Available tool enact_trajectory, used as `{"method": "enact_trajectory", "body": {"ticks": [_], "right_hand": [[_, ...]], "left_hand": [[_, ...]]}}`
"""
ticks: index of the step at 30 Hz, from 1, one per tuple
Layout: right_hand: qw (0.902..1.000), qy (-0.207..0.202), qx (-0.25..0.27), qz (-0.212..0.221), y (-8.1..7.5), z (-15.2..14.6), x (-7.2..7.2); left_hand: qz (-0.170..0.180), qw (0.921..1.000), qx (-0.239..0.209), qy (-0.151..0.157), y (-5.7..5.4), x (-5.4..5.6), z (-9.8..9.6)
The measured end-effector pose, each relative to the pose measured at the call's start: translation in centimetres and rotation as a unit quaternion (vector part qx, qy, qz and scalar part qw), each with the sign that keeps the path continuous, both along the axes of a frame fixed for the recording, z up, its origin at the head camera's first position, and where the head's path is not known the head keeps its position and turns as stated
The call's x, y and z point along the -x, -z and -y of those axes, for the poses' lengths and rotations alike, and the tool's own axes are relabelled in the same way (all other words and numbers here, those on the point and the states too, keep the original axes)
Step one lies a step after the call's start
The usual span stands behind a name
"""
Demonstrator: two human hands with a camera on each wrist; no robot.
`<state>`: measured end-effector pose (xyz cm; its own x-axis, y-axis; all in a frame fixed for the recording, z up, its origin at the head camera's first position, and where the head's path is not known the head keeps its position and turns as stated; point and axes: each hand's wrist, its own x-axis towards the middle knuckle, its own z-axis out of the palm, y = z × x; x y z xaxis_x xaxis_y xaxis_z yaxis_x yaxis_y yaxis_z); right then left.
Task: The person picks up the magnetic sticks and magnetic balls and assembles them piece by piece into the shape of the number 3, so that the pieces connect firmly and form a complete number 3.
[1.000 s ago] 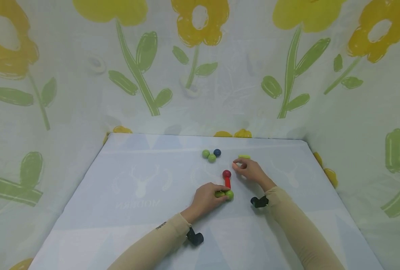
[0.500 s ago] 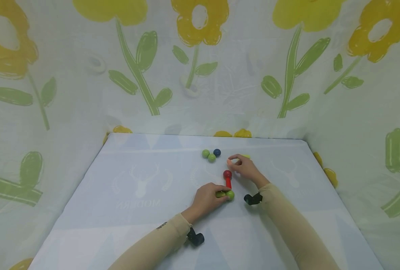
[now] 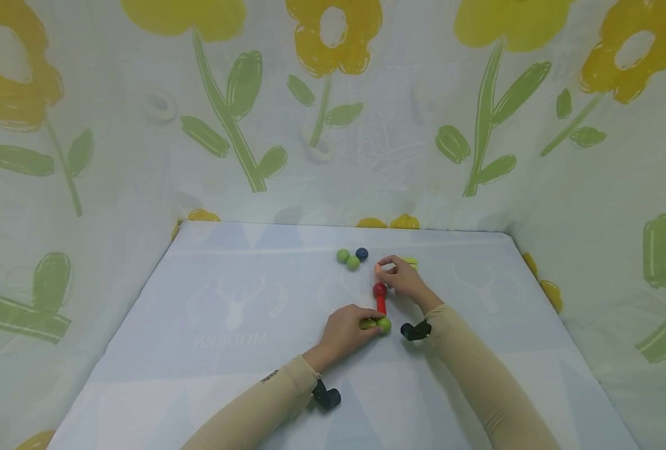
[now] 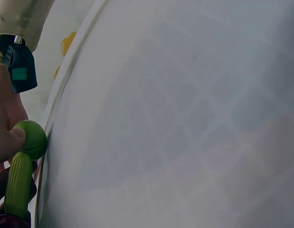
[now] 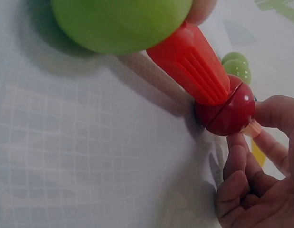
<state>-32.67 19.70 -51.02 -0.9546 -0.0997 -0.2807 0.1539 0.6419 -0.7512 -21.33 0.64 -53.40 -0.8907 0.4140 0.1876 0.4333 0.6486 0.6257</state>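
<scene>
My left hand (image 3: 345, 330) grips a green ball (image 3: 384, 325) joined to a green rod (image 4: 18, 185). A dark red ball (image 4: 11, 221) shows at that rod's far end in the left wrist view. From the green ball a red ribbed rod (image 3: 381, 305) runs away from me to a red ball (image 5: 235, 107). Beyond it, my right hand (image 3: 403, 278) pinches a short pale orange rod (image 5: 253, 128) between thumb and fingers. The rod's near end is against the red ball, which hides it; whether it sits inside a hole I cannot tell.
Two loose green balls (image 3: 353, 262) and a dark blue ball (image 3: 362, 254) lie close together behind the hands. Yellow rods (image 3: 411, 261) lie just past the right hand, partly covered. The white table (image 3: 198, 312) ends at a flowered curtain (image 3: 378, 137).
My right hand has moved left and brought the orange rod to the far side of the red ball. The left hand has stayed almost still on the green ball.
</scene>
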Motion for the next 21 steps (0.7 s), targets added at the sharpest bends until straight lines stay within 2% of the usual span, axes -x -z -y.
{"method": "enact_trajectory", "body": {"ticks": [10, 21], "right_hand": [[1.0, -0.001, 0.002, -0.003, -0.11, 0.04, -0.48], [1.0, -0.005, -0.001, 0.001, 0.16, -0.25, -0.28]], "left_hand": [[0.004, 1.0, 0.0, -0.001, -0.18, -0.04, -0.06], [0.007, 1.0, -0.002, -0.001, -0.37, -0.18, -0.08]]}}
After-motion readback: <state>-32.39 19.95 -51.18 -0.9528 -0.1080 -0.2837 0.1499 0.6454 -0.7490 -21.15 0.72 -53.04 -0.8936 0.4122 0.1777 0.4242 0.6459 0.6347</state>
